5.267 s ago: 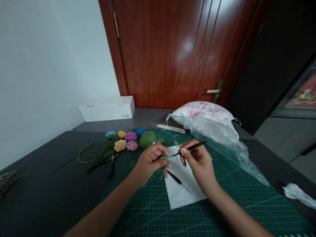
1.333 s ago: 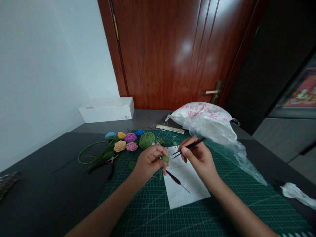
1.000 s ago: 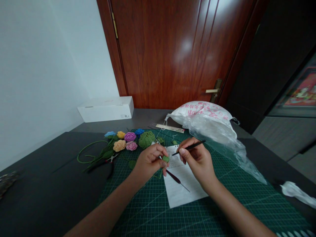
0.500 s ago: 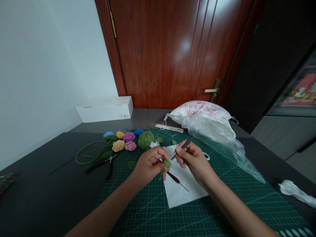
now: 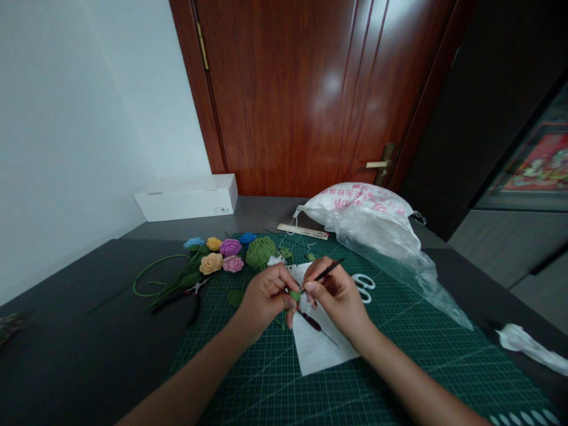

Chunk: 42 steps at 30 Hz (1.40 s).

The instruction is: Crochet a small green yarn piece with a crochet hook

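My left hand (image 5: 265, 294) pinches a small green crocheted piece (image 5: 294, 295) between thumb and fingers, just above a white sheet of paper (image 5: 320, 342). My right hand (image 5: 336, 294) is closed on a thin dark crochet hook (image 5: 327, 271), whose tip reaches the green piece. The two hands touch over the green cutting mat (image 5: 399, 361). A second hook (image 5: 316, 325) lies on the paper below them. A green yarn ball (image 5: 260, 251) sits just beyond my left hand.
Crocheted roses (image 5: 217, 254) with green stems and dark pliers (image 5: 184, 293) lie left. White scissors (image 5: 364, 285), a ruler (image 5: 302, 231) and a plastic bag (image 5: 377, 222) are right and behind. A white box (image 5: 186, 197) stands by the wall; crumpled plastic (image 5: 530, 349) lies far right.
My right hand has moved left with the hook until it meets my left hand and the green piece. The scissors, hidden before, now show behind it.
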Available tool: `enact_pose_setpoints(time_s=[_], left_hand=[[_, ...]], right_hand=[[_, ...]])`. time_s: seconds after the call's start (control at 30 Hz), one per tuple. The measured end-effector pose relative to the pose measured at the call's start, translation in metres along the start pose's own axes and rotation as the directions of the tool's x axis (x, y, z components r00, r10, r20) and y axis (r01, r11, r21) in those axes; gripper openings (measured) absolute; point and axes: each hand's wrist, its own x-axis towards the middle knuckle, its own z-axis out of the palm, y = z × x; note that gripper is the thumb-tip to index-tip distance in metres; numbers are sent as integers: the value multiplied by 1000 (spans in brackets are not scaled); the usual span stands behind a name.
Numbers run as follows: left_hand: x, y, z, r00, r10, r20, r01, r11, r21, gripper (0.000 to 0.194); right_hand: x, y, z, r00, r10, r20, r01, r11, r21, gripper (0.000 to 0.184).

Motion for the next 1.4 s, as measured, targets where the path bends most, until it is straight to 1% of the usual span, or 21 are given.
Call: enact_pose_setpoints(time_s=[0.17,0.3,0.37,0.5,0.67,0.73,0.83,1.07,1.13,1.3,1.4], left_hand=[[1,1,0,999,28,-18,-28,1000,7,24],[2,2,-2,997,60,-51,-60,998,4,24],[3,2,-2,996,69,-57,-69,998,0,24],[3,4,-1,995,75,-59,-75,997,-1,23],[3,5,0,997,59,-40,-58,998,5,25],[2,4,-1,998,53,-36,-53,999,6,26],[2,2,-1,998,49,-33,-49,999,7,27],[1,0,-2,998,61,-12,-61,998,-5,27],[1,0,-1,998,61,-4,-61,998,-13,27],[0,-1,1,998,68,-10,-68,997,-38,25],[-1,1,3,998,66,-14,-67,997,-47,23]], right_hand=[[3,-8,-4,996,-76,-37,73,995,-72,26],[6,-17,-9,982,-129,-140,123,991,-55,21],[6,-19,-10,974,-148,-171,143,989,-40,19],[4,-19,-10,979,-153,-131,150,988,-36,16],[0,-17,-7,971,-221,-89,209,970,-124,11],[-1,-17,-6,972,-211,-102,196,971,-136,14],[-1,-16,-6,979,-156,-128,143,984,-107,20],[3,-12,-5,989,-32,-143,40,998,53,24],[4,-11,-6,991,-7,-135,17,997,72,25],[2,-11,-4,997,11,-82,-10,1000,18,27],[-2,-8,0,998,-38,-42,37,999,-33,25]])
